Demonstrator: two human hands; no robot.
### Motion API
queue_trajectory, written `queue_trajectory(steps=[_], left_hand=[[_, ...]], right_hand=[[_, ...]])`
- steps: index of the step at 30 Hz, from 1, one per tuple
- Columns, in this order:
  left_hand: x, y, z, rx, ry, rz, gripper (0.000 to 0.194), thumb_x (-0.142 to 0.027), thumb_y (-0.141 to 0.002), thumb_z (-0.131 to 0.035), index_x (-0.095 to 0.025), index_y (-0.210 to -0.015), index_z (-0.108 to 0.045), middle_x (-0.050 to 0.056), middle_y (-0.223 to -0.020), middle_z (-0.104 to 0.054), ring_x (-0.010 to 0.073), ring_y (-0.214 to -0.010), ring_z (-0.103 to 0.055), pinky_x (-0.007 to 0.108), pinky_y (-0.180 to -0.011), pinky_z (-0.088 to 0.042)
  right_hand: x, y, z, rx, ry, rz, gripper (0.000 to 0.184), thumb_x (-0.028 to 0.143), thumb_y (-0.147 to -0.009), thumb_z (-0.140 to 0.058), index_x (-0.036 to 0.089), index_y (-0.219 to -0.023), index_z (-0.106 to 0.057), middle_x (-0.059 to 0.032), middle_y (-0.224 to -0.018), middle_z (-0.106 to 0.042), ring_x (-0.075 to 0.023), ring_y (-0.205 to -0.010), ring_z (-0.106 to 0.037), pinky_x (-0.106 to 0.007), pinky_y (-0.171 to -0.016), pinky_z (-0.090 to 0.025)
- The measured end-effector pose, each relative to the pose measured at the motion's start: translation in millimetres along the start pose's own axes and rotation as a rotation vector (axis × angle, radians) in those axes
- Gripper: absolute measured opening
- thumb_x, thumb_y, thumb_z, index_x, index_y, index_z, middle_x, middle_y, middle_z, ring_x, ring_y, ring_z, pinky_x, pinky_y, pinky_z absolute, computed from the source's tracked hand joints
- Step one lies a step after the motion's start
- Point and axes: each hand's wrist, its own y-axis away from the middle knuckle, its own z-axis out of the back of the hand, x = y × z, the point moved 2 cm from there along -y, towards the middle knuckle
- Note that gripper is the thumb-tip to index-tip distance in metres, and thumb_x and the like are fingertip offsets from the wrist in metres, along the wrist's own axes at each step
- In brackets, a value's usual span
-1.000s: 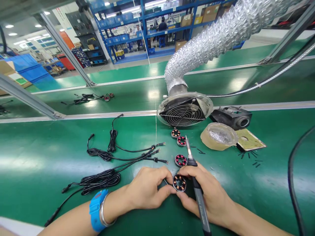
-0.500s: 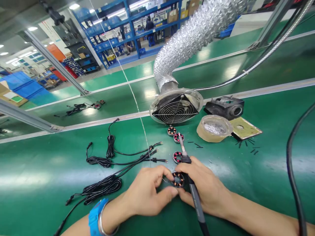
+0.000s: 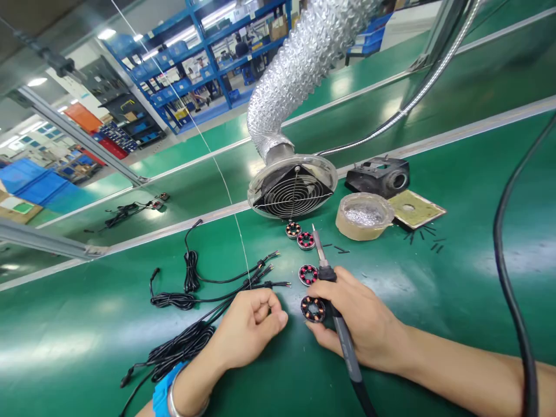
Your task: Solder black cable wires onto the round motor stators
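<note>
My right hand (image 3: 365, 324) is closed around a soldering iron (image 3: 343, 336), its tip pointing away from me. The same hand's thumb and fingers also grip a small ring-shaped motor stator (image 3: 313, 308) with copper windings. To the left, my left hand (image 3: 252, 324) is curled, thumb against forefinger, apart from the stator. A thin solder wire (image 3: 226, 188) hangs from above and runs down into this hand; its end is hidden. Just beyond the held stator lies one with red windings (image 3: 308, 275). Farther up sit another red one (image 3: 306, 240) and a copper one (image 3: 293, 230).
Black cable bundles (image 3: 182, 347) with bared ends lie left. A fume extractor (image 3: 293, 188) with a foil duct (image 3: 282, 87) stands behind the stators. At right are a tape roll (image 3: 365, 217), a yellow sponge tray (image 3: 417, 209), a black iron stand (image 3: 380, 175) and a hanging black cable (image 3: 506, 272).
My left hand has drawn back leftward, away from the stator it was touching. My right hand keeps the stator and the iron. The view has shifted slightly.
</note>
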Motion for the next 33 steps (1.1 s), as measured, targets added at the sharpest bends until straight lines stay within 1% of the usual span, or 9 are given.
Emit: queue_trajectory(steps=[2,7,12,14,17,22,26,29,33], left_hand=[[0.0,-2.0,-3.4,-0.023,-0.015,0.016,0.036,-0.051,-0.081,-0.061,-0.018,-0.069,-0.052,-0.011,-0.048,-0.026,0.0075,-0.047,-0.019,0.024,-0.046,-0.013],[-0.6,-5.4,-19.3,0.107,0.067,0.099,0.045,-0.060,-0.074,-0.068,-0.016,-0.068,-0.057,-0.012,-0.044,-0.027,0.0063,-0.044,-0.017,0.025,-0.045,-0.011],[-5.4,-4.6,-8.3,0.192,0.264,0.078,0.060,-0.072,-0.060,-0.073,-0.015,-0.064,-0.054,-0.009,-0.048,-0.034,0.0056,-0.047,-0.022,0.023,-0.047,-0.014],[-6.7,-3.2,-2.2,0.179,0.206,0.058,0.057,-0.068,-0.063,-0.074,-0.014,-0.068,-0.057,-0.011,-0.046,-0.030,0.0055,-0.047,-0.019,0.023,-0.047,-0.014],[-8.6,-2.2,-1.9,0.077,0.138,0.006,0.053,-0.065,-0.069,-0.071,-0.014,-0.074,-0.059,-0.012,-0.047,-0.024,0.0057,-0.047,-0.017,0.023,-0.047,-0.014],[-11.7,-4.3,-12.9,0.103,0.245,0.034,0.060,-0.074,-0.063,-0.068,-0.017,-0.066,-0.051,-0.008,-0.052,-0.037,0.0057,-0.048,-0.024,0.023,-0.048,-0.017],[-13.1,-6.4,-6.4,0.054,0.161,-0.006,0.051,-0.066,-0.070,-0.064,-0.016,-0.063,-0.054,-0.006,-0.052,-0.040,0.0077,-0.051,-0.030,0.023,-0.051,-0.022],[-10.0,-8.2,-8.0,0.053,0.110,0.009,0.038,-0.051,-0.076,-0.058,-0.015,-0.064,-0.059,-0.004,-0.054,-0.046,0.0090,-0.053,-0.034,0.024,-0.052,-0.024],[-5.4,-12.0,-20.3,0.098,0.214,0.155,0.021,-0.037,-0.065,-0.063,-0.017,-0.060,-0.059,-0.006,-0.049,-0.046,0.0078,-0.048,-0.031,0.023,-0.049,-0.020]], right_hand=[[1.4,-0.5,0.1,-0.010,0.008,0.030,0.024,0.011,-0.082,-0.053,0.020,-0.103,-0.048,-0.0023,-0.073,-0.057,-0.0196,-0.066,-0.047,-0.030,-0.058,-0.044],[4.8,-1.5,-0.4,-0.027,0.010,0.083,0.021,0.008,-0.083,-0.050,0.020,-0.100,-0.048,0.0000,-0.068,-0.053,-0.0178,-0.062,-0.045,-0.028,-0.057,-0.040],[4.2,-1.5,1.4,-0.037,-0.026,0.058,0.024,0.007,-0.081,-0.051,0.020,-0.101,-0.048,-0.0007,-0.071,-0.056,-0.0176,-0.063,-0.047,-0.029,-0.058,-0.041],[4.7,-1.7,2.1,-0.036,-0.044,0.057,0.024,0.007,-0.082,-0.050,0.020,-0.102,-0.048,-0.0002,-0.072,-0.057,-0.0170,-0.061,-0.048,-0.030,-0.058,-0.041],[6.1,-2.4,2.2,-0.022,-0.052,0.057,0.023,0.008,-0.082,-0.050,0.021,-0.101,-0.047,0.0002,-0.072,-0.057,-0.0169,-0.060,-0.047,-0.030,-0.059,-0.041],[7.1,-2.9,1.1,0.007,-0.070,0.069,0.025,0.007,-0.081,-0.048,0.021,-0.102,-0.047,0.0008,-0.069,-0.055,-0.0182,-0.062,-0.045,-0.028,-0.056,-0.039],[6.4,-0.5,0.3,0.057,-0.111,0.069,0.024,0.008,-0.080,-0.049,0.022,-0.099,-0.046,-0.0001,-0.074,-0.058,-0.0179,-0.064,-0.045,-0.029,-0.058,-0.041],[6.9,2.9,-0.7,0.103,-0.137,0.095,0.026,0.008,-0.079,-0.049,0.023,-0.100,-0.047,-0.0004,-0.074,-0.059,-0.0185,-0.064,-0.047,-0.029,-0.057,-0.042],[5.3,4.8,-2.8,0.154,-0.123,0.102,0.029,0.009,-0.078,-0.049,0.024,-0.102,-0.051,-0.0017,-0.070,-0.056,-0.0204,-0.062,-0.051,-0.029,-0.050,-0.043]])
